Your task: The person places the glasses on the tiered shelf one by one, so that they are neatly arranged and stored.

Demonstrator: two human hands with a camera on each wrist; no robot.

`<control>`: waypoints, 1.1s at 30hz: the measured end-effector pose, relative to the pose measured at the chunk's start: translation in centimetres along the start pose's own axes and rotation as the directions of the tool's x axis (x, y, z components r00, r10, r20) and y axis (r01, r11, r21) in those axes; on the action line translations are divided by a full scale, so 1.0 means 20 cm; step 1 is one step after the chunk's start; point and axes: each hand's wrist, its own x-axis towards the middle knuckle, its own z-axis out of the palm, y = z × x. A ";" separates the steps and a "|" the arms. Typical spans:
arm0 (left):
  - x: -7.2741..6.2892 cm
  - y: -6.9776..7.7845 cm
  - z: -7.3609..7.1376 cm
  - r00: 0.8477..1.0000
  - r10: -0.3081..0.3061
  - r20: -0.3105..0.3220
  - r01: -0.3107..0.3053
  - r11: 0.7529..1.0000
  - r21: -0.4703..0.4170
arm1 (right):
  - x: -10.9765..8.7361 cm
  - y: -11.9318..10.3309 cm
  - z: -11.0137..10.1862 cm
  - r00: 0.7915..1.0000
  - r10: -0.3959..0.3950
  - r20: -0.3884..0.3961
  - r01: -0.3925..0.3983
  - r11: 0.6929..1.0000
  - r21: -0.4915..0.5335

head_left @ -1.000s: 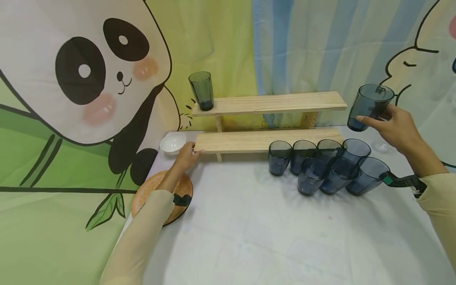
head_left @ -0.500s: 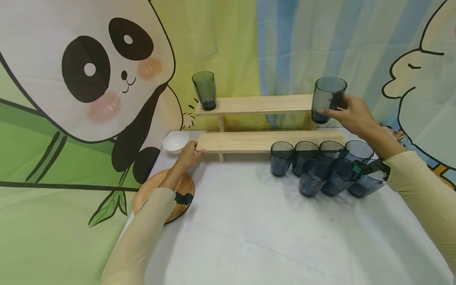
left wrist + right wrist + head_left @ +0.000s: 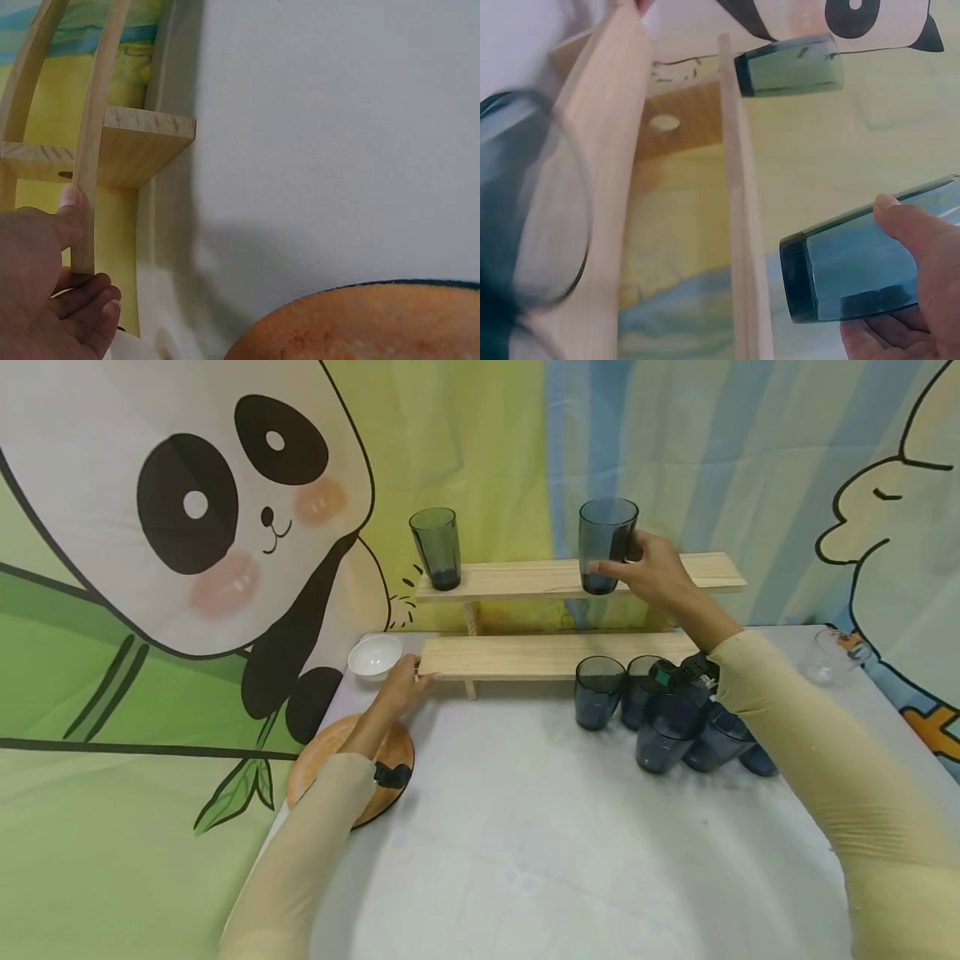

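Note:
A two-tier wooden shelf (image 3: pixel 517 658) stands at the back of the table. My left hand (image 3: pixel 402 687) grips the left end of its lower board; in the left wrist view the thumb lies on top of the board (image 3: pixel 88 150) and the fingers curl beneath. My right hand (image 3: pixel 660 568) holds a blue-tinted drinking glass (image 3: pixel 606 547) upright by its side, at the upper board. In the right wrist view a gap shows between the glass base (image 3: pixel 796 281) and that board. Another tinted glass (image 3: pixel 437 550) stands on the upper board's left end.
Several blue glasses (image 3: pixel 597 693) stand grouped in front of the shelf's right half, partly hidden by my right forearm. A white bowl (image 3: pixel 374 657) and a round orange-brown plate (image 3: pixel 318 758) lie at the left. A clear glass (image 3: pixel 828 657) stands at the far right.
My right hand has carried the glass leftward from beyond the shelf's right end to over the upper board. My left hand keeps its grip on the lower board.

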 end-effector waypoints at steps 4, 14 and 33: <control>0.01 0.00 0.00 1.000 0.007 -0.005 -0.006 1.000 0.023 | 0.06 -0.06 0.08 1.000 -0.014 -0.006 0.014 1.000 0.012; 0.01 0.01 0.00 1.000 0.010 -0.005 -0.010 0.999 0.035 | 0.25 -0.18 0.27 0.998 0.054 0.038 -0.059 0.989 0.139; 0.01 0.01 0.00 1.000 -0.018 -0.008 0.018 1.000 0.008 | 0.41 -0.33 0.54 0.994 0.078 0.081 -0.092 0.978 0.186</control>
